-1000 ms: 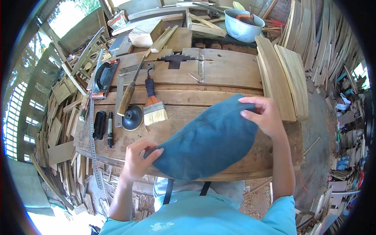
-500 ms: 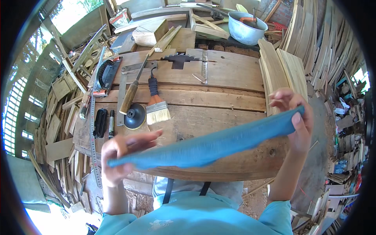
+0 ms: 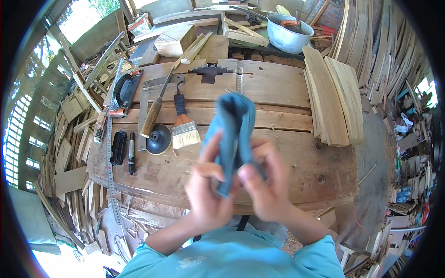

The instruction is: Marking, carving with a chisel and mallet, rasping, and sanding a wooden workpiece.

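Above the near middle of the wooden workbench (image 3: 278,167), a blue flexible sheet (image 3: 240,104) is bent into a narrow loop. Its inner side looks darker, and the frames do not show whether it is cloth or abrasive paper. My left hand (image 3: 207,190) grips one side of the sheet near its lower ends. My right hand (image 3: 270,183) pinches the other side, thumb toward me. Both hands are close together and slightly blurred. Left of them on the bench lie a paintbrush (image 3: 186,132) with pale bristles and a black round pad (image 3: 159,139).
A wooden-handled tool (image 3: 152,118), a marker (image 3: 131,154), a black case (image 3: 118,147) and a tape measure strip (image 3: 110,160) lie at left. A saw blade (image 3: 211,70) pokes through the bench. Boards (image 3: 327,99) rest at right, a metal pot (image 3: 288,39) behind.
My hands have come together from wide apart. The blue sheet, stretched out lengthwise before, is now doubled into a loop between them. Bench tools stay where they were.
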### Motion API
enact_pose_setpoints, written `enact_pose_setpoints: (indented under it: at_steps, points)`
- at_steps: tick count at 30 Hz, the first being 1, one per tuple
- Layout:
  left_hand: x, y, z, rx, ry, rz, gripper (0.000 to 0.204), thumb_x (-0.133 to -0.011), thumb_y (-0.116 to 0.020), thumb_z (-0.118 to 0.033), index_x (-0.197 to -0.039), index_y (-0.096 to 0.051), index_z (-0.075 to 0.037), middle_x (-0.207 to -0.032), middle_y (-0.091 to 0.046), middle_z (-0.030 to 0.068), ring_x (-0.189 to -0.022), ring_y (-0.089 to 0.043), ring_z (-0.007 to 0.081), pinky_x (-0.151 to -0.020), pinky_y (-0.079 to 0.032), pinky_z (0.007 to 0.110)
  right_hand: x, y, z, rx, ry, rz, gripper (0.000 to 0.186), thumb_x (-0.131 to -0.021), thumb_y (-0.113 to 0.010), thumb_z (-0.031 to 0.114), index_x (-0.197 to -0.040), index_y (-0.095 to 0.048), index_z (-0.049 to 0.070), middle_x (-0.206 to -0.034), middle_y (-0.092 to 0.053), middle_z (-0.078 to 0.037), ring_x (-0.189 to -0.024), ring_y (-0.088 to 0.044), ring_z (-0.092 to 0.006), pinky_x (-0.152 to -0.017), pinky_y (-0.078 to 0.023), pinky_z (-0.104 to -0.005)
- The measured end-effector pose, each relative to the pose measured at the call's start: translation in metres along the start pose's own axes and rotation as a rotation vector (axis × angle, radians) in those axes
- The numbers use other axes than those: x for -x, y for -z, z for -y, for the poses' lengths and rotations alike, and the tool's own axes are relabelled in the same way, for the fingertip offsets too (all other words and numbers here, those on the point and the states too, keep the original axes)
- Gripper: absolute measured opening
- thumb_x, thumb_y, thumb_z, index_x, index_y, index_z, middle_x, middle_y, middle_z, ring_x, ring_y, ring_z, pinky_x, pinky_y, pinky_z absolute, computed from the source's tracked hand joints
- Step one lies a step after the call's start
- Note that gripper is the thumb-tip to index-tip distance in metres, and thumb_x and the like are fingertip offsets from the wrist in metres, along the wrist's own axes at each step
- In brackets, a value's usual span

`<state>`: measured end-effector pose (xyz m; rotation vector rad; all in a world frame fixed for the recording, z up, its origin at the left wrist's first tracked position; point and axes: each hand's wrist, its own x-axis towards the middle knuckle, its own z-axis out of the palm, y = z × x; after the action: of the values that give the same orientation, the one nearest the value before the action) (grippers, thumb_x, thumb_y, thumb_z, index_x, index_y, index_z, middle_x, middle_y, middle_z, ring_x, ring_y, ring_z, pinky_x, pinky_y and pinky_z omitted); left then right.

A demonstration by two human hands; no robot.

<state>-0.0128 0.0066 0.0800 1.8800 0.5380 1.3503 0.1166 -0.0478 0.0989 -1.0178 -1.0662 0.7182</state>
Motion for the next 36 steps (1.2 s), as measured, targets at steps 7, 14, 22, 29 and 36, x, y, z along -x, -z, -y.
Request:
enact_pose_setpoints:
  at_steps: [7, 14, 22, 29, 36]
  points:
    - [0.013, -0.015, 0.01, 0.176, -0.141, 0.118, 0.048, -0.089, -0.073, -0.004, -0.115, -0.032, -0.007, -0.15, -0.03, 0.049, -0.132, -0.052, 0.0533, -0.103, -0.048, 0.05, 0.011, 0.008, 0.001, 0.022, 0.006, 0.101, 0.019, -0.097, -0.065, 0.016, -0.098, -0.052, 0.001, -0.104, -0.051, -0.016, -0.086, -0.056, -0.0235, -0.077, -0.049, -0.0319]
    - [0.024, -0.026, 0.028, 0.084, -0.255, 0.104, 0.054, -0.081, -0.077, -0.005, -0.111, -0.032, -0.008, -0.143, -0.043, 0.0449, -0.125, -0.057, 0.0547, -0.106, -0.047, 0.052, 0.016, 0.049, 0.006, 0.156, 0.18, 0.336, 0.043, -0.096, -0.066, 0.04, -0.111, -0.055, 0.001, -0.117, -0.054, -0.02, -0.105, -0.057, -0.0309, -0.098, -0.045, -0.0421]
    - [0.008, -0.048, 0.009, 0.279, -0.328, 0.431, 0.026, -0.087, -0.067, -0.005, -0.085, -0.042, -0.009, -0.131, -0.066, 0.0266, -0.122, -0.065, 0.0439, -0.097, -0.05, 0.048, 0.096, 0.083, -0.026, -0.745, -0.458, 0.068, 0.087, -0.093, -0.056, 0.07, -0.145, -0.045, 0.0, -0.148, -0.049, -0.017, -0.141, -0.047, -0.0279, -0.119, -0.036, -0.0455]
    - [-0.027, -0.098, -0.043, 0.015, -0.354, 1.074, 0.022, -0.079, -0.073, -0.014, -0.097, -0.063, -0.009, -0.138, -0.063, 0.0201, -0.135, -0.055, 0.0407, -0.107, -0.045, 0.051, 0.13, 0.136, -0.025, -0.723, -0.417, -0.426, 0.054, -0.103, -0.061, 0.034, -0.144, -0.049, 0.002, -0.14, -0.059, -0.012, -0.125, -0.059, -0.0238, -0.109, -0.046, -0.0385]
    - [-0.102, -0.175, 0.021, -0.028, 0.257, 0.585, 0.044, -0.091, -0.075, -0.034, -0.117, -0.056, -0.004, -0.111, -0.065, 0.0141, -0.094, -0.067, 0.0237, -0.082, -0.055, 0.034, 0.147, 0.178, -0.037, -0.257, 0.006, -0.863, 0.048, -0.103, -0.06, 0.014, -0.147, -0.047, -0.001, -0.143, -0.056, -0.011, -0.128, -0.056, -0.0222, -0.107, -0.048, -0.0365]
